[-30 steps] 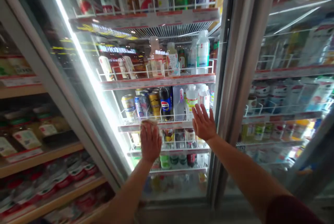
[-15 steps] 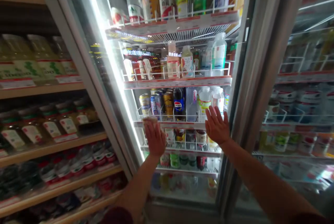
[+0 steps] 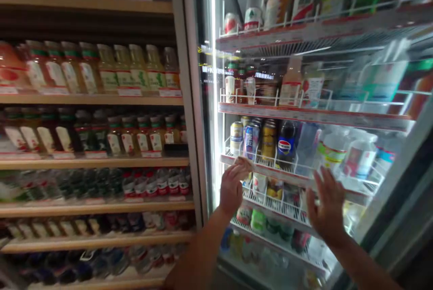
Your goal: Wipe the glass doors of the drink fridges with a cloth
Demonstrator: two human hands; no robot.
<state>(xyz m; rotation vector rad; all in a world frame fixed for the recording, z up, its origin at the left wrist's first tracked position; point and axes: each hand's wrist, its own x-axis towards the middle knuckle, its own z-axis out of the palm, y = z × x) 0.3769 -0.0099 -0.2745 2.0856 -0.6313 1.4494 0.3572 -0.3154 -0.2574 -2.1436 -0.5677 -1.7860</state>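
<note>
My left hand (image 3: 232, 187) rests against the glass door (image 3: 338, 55) of a lit drinks fridge, fingers closed over a small pale cloth (image 3: 242, 162) at the level of the can shelf. Further right, my right hand (image 3: 326, 205) lies flat on the same glass with its fingers spread, holding nothing. Behind the glass stand several cans (image 3: 251, 139), a dark cola bottle (image 3: 287, 142) and white bottles (image 3: 333, 152) on wire shelves.
Left of the fridge frame (image 3: 189, 100), wooden shelves (image 3: 91, 162) carry rows of bottled drinks. A bright light strip (image 3: 214, 100) runs down the fridge's left inner edge. A dark door frame (image 3: 406, 191) slants along the right side.
The view has swung left, so the wooden shelves now fill the left half. Both hands stay on the glass near the can shelf, the right one a little lower.
</note>
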